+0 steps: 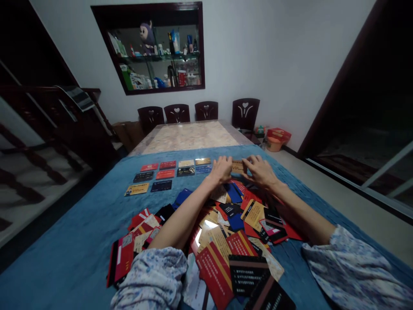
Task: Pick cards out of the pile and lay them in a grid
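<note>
A gold card point(238, 166) with dark lettering is between my two hands, above the far edge of a loose heap of cards. My right hand point(260, 171) pinches its right edge with thumb and fingers. At the card's left edge, my left hand point(222, 169) is closed with curled fingers, its fingertips partly hidden. Red, black, gold and blue cards overlap in the heap, among them a red card point(214, 271) and a black card point(248, 273) near me. Beyond my left forearm, several cards lie face up in rows, including a dark card point(161, 185) and a gold card point(137, 189).
A blue cloth point(80, 232) covers the near part of the long table; its stone-patterned top point(193, 135) shows farther off. Dark chairs point(245, 113) stand around the far end. A wall niche point(161, 56) holds bottles and a purple plush toy. Left is a wooden railing point(29, 159).
</note>
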Demonstrator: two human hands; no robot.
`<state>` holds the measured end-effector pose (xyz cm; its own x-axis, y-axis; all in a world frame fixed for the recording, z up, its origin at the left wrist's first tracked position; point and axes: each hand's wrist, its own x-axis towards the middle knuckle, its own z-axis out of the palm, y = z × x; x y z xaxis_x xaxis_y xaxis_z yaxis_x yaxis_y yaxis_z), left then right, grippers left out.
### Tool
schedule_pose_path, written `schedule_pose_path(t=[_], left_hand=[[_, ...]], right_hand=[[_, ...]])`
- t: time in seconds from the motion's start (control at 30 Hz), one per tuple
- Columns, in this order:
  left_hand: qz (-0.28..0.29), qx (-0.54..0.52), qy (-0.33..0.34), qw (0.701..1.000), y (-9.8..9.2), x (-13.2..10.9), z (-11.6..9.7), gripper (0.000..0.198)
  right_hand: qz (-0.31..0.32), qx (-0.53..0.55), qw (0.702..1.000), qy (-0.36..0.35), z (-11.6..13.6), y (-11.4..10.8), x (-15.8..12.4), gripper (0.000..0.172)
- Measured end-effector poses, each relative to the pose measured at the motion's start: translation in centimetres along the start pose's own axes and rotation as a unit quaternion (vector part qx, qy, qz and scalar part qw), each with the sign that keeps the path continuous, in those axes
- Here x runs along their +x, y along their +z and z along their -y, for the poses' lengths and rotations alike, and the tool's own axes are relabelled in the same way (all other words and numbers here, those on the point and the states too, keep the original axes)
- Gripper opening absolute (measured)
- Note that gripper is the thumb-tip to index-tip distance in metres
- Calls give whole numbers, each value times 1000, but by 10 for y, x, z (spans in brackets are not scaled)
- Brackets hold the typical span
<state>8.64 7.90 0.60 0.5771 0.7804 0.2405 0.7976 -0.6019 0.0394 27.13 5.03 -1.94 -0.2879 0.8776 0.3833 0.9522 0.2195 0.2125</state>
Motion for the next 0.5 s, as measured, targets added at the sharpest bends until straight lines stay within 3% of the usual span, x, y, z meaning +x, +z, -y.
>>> schedule_pose_path(t=[0.5], left_hand=[[17,64,17,998,-16,-53,40,37]], right_hand=[[-2,25,996,-87,44,-17,11,36]])
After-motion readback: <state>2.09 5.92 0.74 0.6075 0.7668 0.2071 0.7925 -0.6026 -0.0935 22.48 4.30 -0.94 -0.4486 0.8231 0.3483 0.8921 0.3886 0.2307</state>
